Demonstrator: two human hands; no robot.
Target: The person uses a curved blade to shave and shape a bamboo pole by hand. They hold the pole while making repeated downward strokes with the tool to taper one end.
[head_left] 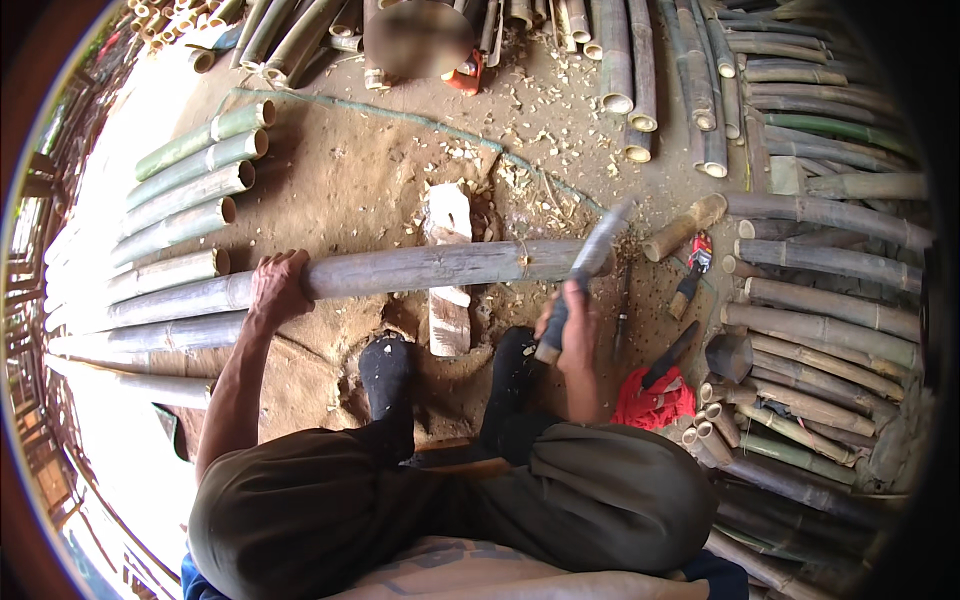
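A long grey-brown bamboo pole (430, 268) lies across a pale wooden block (450, 322) on the ground before me. My left hand (280, 285) is closed around the pole on the left. In my right hand (577, 325) is the dark handle of a large knife (603, 240), gripped in a fist. Its blade points up and away, slightly blurred, at the pole's right end. From this view I cannot tell whether the blade touches the bamboo. My feet in dark footwear stand on either side of the block.
Cut green bamboo poles (200, 160) lie at left. More bamboo poles (830, 290) are stacked along the right. A red cloth (655, 398) with a dark blade on it lies right of my foot. Wood chips (540, 110) litter the ground beyond a green cord (400, 115).
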